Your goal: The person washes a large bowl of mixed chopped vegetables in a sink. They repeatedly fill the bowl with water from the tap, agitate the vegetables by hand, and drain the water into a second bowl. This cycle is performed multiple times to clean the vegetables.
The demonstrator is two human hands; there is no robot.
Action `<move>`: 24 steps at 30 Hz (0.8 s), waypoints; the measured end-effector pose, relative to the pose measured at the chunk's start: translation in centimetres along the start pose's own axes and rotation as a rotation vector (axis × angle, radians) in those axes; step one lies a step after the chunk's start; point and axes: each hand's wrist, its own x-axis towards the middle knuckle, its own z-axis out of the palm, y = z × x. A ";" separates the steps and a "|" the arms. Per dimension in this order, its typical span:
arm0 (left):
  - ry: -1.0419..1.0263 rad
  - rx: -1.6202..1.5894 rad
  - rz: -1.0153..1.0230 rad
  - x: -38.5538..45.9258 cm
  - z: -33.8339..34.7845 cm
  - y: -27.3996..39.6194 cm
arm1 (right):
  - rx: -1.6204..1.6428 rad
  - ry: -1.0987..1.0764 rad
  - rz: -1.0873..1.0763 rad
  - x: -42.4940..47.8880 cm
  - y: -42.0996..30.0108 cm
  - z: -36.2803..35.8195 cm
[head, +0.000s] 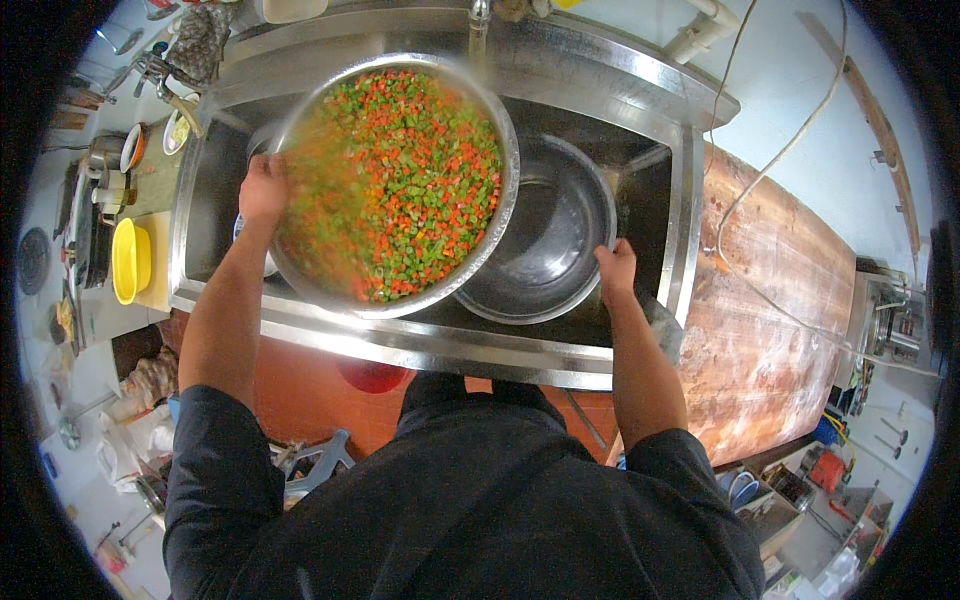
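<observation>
My left hand (262,191) grips the left rim of a large round metal basin (512,180) over the sink. Small chopped green and red-orange vegetables (431,187) fill it, blurred on the left side. A second metal basin (551,236) sits to the right inside the stainless steel sink (681,225), partly covered by the first. Its inside looks dark and shiny, and no vegetables show in the visible part. On its right rim, my right hand (617,266) has its fingers closed. The underside of the filled basin is hidden.
A wooden board top (772,300) adjoins the sink on the right, with a cable (724,232) hanging above it. The faucet pipe (478,30) comes down at the back. On the left counter stand a yellow plastic basket (131,260) and a white bowl (178,133).
</observation>
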 end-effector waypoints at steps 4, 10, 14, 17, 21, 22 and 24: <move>0.015 0.024 0.001 0.6 0.3 -1.3 | -0.103 -0.137 0.195 -0.5 5.5 0.7; -0.086 -0.043 -0.027 0.4 -0.5 0.5 | -0.247 -0.215 0.102 1.8 7.8 0.7; -0.064 -0.018 -0.007 -0.2 -1.1 -0.8 | 0.366 -0.404 0.165 -3.7 -13.3 5.0; -0.051 -0.068 -0.036 0.9 -0.5 -0.8 | 0.501 -0.558 0.102 -4.6 -19.6 8.6; 0.013 -0.136 0.024 0.4 -0.8 -1.4 | 0.390 -0.417 -0.006 -4.6 -20.4 11.3; -0.012 -0.171 0.024 0.3 -1.2 -1.5 | 0.345 -0.383 0.003 -4.5 -20.1 11.4; -0.069 -0.283 0.050 0.3 -1.4 -2.5 | 0.430 -0.344 0.033 -4.8 -19.2 11.3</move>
